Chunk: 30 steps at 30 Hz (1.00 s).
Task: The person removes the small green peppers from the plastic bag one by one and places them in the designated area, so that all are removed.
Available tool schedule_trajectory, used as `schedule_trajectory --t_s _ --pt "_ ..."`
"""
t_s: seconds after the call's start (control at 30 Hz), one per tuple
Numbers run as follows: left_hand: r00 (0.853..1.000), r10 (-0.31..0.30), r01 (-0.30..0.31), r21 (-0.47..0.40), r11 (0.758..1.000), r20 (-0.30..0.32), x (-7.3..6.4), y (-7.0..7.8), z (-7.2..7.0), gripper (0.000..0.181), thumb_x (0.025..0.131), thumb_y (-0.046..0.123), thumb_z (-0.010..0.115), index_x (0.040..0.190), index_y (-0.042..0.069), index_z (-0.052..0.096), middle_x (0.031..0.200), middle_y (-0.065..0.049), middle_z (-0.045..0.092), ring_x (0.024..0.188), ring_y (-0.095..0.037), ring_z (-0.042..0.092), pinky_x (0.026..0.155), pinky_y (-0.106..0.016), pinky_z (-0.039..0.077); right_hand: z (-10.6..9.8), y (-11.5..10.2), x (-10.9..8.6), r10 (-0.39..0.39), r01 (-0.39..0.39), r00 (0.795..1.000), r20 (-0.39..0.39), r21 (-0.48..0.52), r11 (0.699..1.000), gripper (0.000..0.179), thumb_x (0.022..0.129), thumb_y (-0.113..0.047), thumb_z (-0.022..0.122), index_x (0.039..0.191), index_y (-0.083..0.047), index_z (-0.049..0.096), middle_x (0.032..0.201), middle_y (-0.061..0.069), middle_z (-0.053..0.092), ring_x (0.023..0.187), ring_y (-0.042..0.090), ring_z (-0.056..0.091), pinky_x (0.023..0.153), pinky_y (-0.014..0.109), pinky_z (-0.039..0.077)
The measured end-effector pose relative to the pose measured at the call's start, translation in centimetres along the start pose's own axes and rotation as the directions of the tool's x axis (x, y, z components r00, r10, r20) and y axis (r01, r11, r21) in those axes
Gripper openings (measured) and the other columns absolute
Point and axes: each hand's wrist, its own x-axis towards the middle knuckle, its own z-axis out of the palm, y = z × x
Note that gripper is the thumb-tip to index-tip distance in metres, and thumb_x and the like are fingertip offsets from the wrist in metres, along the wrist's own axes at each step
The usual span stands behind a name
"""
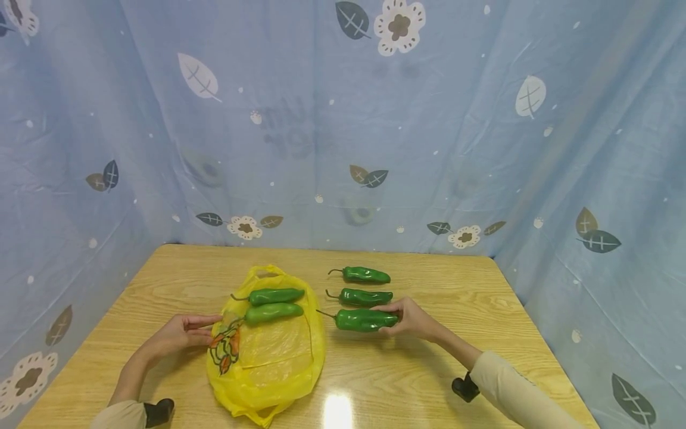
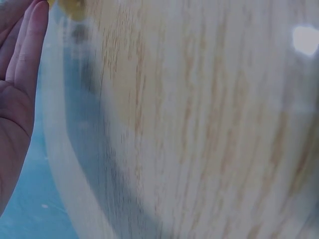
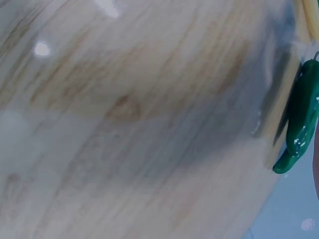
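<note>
A yellow plastic bag (image 1: 276, 351) lies spread on the table with an orange and green print at its left. Two green chili peppers (image 1: 276, 313) rest side by side on its upper part. My left hand (image 1: 179, 335) touches the bag's left edge with extended fingers; in the left wrist view, the fingers (image 2: 31, 50) look straight. To the right of the bag, my right hand (image 1: 409, 319) grips the blunt end of a green chili pepper (image 1: 356, 320), its stem pointing left. Beyond it lie two more peppers, a middle one (image 1: 364, 297) and a far one (image 1: 364, 274).
The wooden table (image 1: 429, 387) reaches back to a blue patterned curtain (image 1: 321, 119), which also hangs along both sides. A bright reflection shows near the table's front. Black wrist straps (image 1: 465, 387) sit on both forearms.
</note>
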Motion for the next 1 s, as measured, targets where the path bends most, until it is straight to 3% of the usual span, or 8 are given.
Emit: schedule_trajectory --t_s 0.1,0.2,0.43,0.73,0.83,1.0 --pt "1.0 0.004 -0.004 -0.011 1.0 0.003 0.0 -0.1 0.0 0.056 0.092 0.012 0.065 0.135 -0.016 0.043 0.139 -0.039 0.034 0.102 -0.002 0.062 0.085 -0.027 0.055 0.1 0.4 -0.1 0.005 -0.005 1.0 0.004 -0.017 1.0 0.046 0.083 -0.009 0.074 0.125 0.005 0.061 0.112 0.02 0.067 0.063 0.002 0.056 0.052 0.016 0.044" --pt "1.0 0.009 -0.009 -0.017 1.0 0.006 -0.1 -0.2 0.0 0.055 0.092 0.011 0.064 0.135 -0.016 0.042 0.139 -0.038 0.035 0.1 0.001 0.062 0.084 -0.027 0.055 0.2 0.8 -0.2 0.021 -0.021 1.0 -0.003 -0.029 0.999 0.047 0.083 -0.011 0.075 0.124 0.006 0.061 0.116 0.022 0.065 0.063 0.001 0.053 0.053 0.015 0.042" --pt "1.0 0.0 0.0 -0.013 1.0 0.001 -0.2 -0.4 -0.1 0.055 0.092 0.012 0.065 0.135 -0.016 0.043 0.139 -0.033 0.04 0.1 0.001 0.062 0.084 -0.026 0.055 0.2 1.7 -0.1 0.023 -0.025 0.999 -0.023 -0.098 0.995 0.045 0.082 -0.01 0.075 0.122 0.005 0.063 0.113 0.018 0.067 0.068 0.001 0.057 0.057 0.016 0.046" --pt "1.0 -0.001 0.001 0.011 1.0 -0.009 0.0 0.0 0.1 0.056 0.091 0.012 0.066 0.135 -0.015 0.044 0.139 -0.038 0.035 0.102 -0.007 0.064 0.083 -0.027 0.055 0.1 2.7 0.5 0.051 -0.054 0.998 -0.023 -0.152 0.987 0.045 0.081 -0.011 0.077 0.122 0.0 0.065 0.109 0.014 0.07 0.064 0.002 0.053 0.056 0.015 0.043" --pt "1.0 0.012 -0.012 0.002 1.0 -0.001 0.1 0.2 0.2 0.055 0.091 0.011 0.065 0.134 -0.017 0.043 0.138 -0.039 0.035 0.099 -0.002 0.063 0.082 -0.026 0.055 -0.1 2.9 0.6 0.037 -0.038 0.999 -0.01 -0.174 0.984 0.045 0.08 -0.012 0.077 0.121 0.001 0.065 0.11 0.015 0.069 0.067 0.002 0.054 0.06 0.016 0.045" --pt "1.0 -0.006 0.006 0.018 1.0 -0.019 0.1 0.3 0.2 0.054 0.092 0.012 0.065 0.134 -0.015 0.045 0.139 -0.037 0.037 0.105 -0.012 0.063 0.084 -0.026 0.054 -0.4 2.8 1.0 0.011 -0.006 1.0 0.023 -0.224 0.975 0.044 0.082 -0.016 0.076 0.122 0.0 0.065 0.112 0.013 0.069 0.081 0.007 0.059 0.07 0.019 0.05"
